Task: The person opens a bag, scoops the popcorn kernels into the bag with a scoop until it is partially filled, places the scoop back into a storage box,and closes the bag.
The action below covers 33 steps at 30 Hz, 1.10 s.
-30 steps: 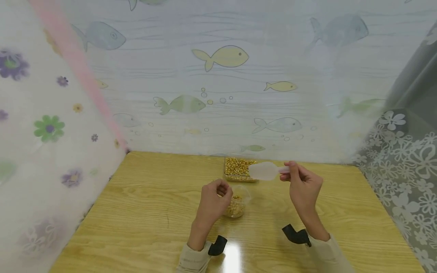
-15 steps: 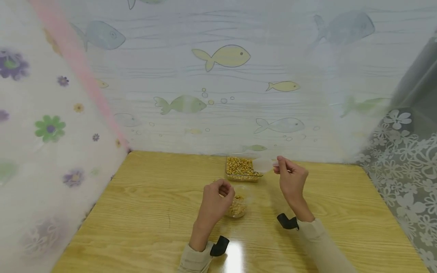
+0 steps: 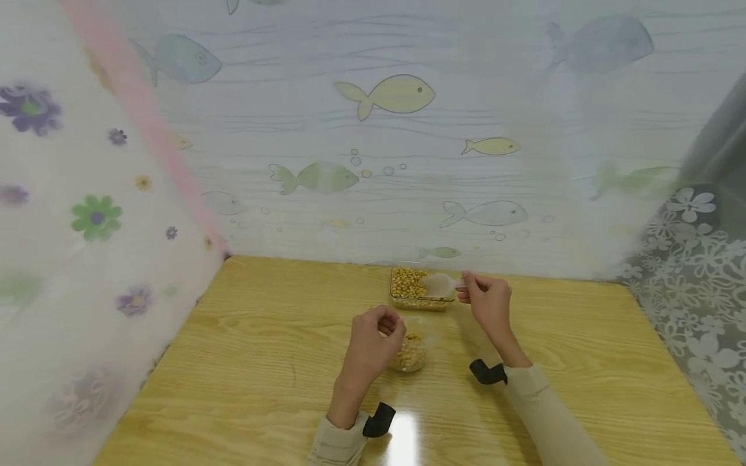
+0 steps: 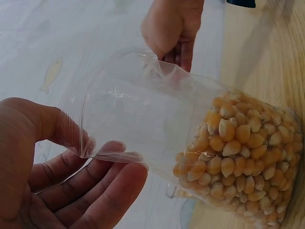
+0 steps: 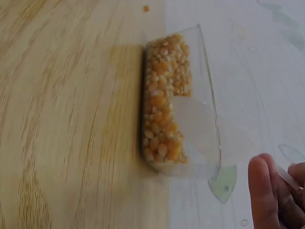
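Note:
My left hand (image 3: 374,343) pinches the rim of a clear plastic bag (image 4: 138,107) between thumb and fingers. The bag stands upright on the table, its mouth spread, with corn kernels (image 4: 243,152) filling its lower part. Farther back, a clear rectangular container (image 5: 212,95) holds more corn kernels (image 5: 159,95). The handle of a translucent white scoop (image 3: 438,285) is pinched by my right hand (image 3: 491,310), just right of that container. The scoop's blade is inside the container, its front edge at the kernels. Part of the bag hides behind my left hand in the head view.
A wooden table (image 3: 250,362) runs back to a wall covering (image 3: 384,142) printed with fish. One loose kernel (image 5: 146,8) lies beyond the container in the right wrist view. A floral grey curtain (image 3: 699,259) hangs at the right.
My right hand has moved left with the scoop, whose blade has dropped from above the container's right side into the kernels. My left hand keeps its pinch on the bag.

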{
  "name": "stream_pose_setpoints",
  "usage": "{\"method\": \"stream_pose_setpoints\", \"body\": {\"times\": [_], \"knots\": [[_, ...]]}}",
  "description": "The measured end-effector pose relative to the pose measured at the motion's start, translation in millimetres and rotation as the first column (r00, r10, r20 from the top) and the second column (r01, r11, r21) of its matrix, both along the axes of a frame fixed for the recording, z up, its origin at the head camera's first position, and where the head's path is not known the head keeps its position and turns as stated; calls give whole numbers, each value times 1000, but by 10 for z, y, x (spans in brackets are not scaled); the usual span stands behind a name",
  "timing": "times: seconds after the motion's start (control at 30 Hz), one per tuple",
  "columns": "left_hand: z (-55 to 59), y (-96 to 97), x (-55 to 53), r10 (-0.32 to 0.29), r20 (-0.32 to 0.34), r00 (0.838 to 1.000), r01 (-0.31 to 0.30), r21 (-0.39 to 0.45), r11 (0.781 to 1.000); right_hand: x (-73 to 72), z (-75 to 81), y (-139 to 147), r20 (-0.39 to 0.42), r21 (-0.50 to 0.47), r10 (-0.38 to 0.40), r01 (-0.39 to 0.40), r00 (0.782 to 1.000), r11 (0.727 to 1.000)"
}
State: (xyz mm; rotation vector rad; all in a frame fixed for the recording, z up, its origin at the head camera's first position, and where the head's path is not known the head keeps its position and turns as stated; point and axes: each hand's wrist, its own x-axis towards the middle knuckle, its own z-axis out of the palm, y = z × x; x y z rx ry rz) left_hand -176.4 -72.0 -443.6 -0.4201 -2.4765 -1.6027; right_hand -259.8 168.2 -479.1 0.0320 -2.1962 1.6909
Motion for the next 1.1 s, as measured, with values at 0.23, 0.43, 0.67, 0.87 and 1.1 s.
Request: {"method": "stream_pose_setpoints", "body": {"times": [0.23,0.43,0.67,0.87,1.1], "knots": [[-5,11,-1,-1,6,1000,1,6,1000,-41,-22,79,313,-317,228,-125,922,940],[-13,11,1,9,18,1000,-9,-6,1000,-34,-43,122,399,-455,301,-99,866,885],[-18,13,-4,1,13,1000,-1,0,1000,-19,-78,105,409,-522,350,-98,843,847],[-14,16,-12,0,31,1000,0,0,1000,-10,-100,99,401,-586,379,-85,834,806],[-17,17,-21,1,38,999,-1,-4,1000,0,-100,33,409,-615,380,-57,830,787]]}}
